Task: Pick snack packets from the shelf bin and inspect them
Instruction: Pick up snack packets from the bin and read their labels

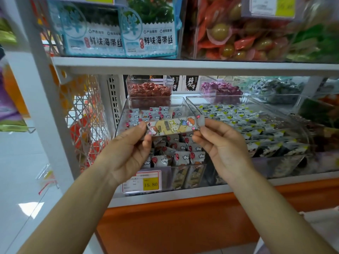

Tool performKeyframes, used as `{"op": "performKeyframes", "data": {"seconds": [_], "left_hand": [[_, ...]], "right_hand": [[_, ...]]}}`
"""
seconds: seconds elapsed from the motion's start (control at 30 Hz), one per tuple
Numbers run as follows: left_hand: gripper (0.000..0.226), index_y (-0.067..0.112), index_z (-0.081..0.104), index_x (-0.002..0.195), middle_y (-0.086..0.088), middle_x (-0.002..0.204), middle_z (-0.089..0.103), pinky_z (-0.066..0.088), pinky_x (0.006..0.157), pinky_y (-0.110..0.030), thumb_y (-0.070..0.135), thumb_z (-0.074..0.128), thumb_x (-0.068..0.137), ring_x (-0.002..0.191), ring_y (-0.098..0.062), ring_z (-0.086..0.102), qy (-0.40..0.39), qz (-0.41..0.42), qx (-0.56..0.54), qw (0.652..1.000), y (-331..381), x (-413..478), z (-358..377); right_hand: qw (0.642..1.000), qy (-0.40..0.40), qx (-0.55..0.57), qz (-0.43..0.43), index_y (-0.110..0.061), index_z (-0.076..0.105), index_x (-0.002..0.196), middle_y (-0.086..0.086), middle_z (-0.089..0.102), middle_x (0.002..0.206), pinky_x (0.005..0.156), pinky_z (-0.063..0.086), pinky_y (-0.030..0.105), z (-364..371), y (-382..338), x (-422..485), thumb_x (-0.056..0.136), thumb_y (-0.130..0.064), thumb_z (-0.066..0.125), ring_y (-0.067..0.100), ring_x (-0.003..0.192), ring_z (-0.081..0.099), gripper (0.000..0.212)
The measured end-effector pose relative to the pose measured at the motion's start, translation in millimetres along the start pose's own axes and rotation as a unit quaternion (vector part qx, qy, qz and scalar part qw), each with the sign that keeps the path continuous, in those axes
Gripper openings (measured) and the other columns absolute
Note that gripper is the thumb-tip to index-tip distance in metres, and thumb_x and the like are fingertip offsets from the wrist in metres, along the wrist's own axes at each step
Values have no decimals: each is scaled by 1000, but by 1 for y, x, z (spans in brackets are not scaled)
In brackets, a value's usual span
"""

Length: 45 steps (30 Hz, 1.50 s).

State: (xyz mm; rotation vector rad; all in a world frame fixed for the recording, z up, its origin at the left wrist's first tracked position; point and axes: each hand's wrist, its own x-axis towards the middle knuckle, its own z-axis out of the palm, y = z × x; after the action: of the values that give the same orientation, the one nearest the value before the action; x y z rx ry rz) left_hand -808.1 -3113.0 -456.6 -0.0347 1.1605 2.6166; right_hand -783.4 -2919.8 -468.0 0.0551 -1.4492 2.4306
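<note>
Inspection step in hand. Packet stretched level between left hand and right hand, each pinching one end. Bin just behind and below grip. Next, likely: flip packet, check back, return or pick another.
</note>
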Motion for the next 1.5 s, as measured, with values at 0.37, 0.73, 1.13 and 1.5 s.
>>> {"op": "performKeyframes", "data": {"seconds": [0.37, 0.73, 1.13, 1.5], "left_hand": [[38, 25, 68, 105, -10, 87, 57, 54, 64, -17, -5, 53, 86, 66, -12, 67, -67, 150, 339, 926, -2, -11, 7], [37, 26, 60, 119, -11, 110, 62, 53, 68, -14, 12, 62, 84, 85, -11, 69, -79, 172, 424, 886, -2, -12, 4], [33, 39, 63, 110, 14, 92, 62, 54, 75, -24, 31, 68, 79, 87, -8, 62, -86, 224, 544, 804, -4, -10, 5], [22, 10, 66, 71, 4, 53, 60, 40, 42, -13, 29, 65, 82, 42, -2, 50, -50, 203, 526, 824, 3, -11, 9]], "right_hand": [[963, 19, -233, -132, -17, 63, 105, -8, 64, 79, 67, 60, 41, 1, 1, -3, 84, -19, 67, 13, 62, 68, 21], [960, -27, -245, -130, -25, 72, 81, 4, 70, 88, 68, 59, 34, 0, 5, 2, 85, -9, 64, 20, 80, 70, 19], [947, 23, -292, -136, -21, 65, 58, 7, 67, 71, 70, 57, 50, -1, 0, 4, 82, -14, 68, 30, 77, 66, 24], [899, -87, -377, -205, -26, 65, 69, -21, 64, 66, 57, 44, 7, 3, -3, -3, 84, -10, 65, -3, 65, 60, 22]]}}
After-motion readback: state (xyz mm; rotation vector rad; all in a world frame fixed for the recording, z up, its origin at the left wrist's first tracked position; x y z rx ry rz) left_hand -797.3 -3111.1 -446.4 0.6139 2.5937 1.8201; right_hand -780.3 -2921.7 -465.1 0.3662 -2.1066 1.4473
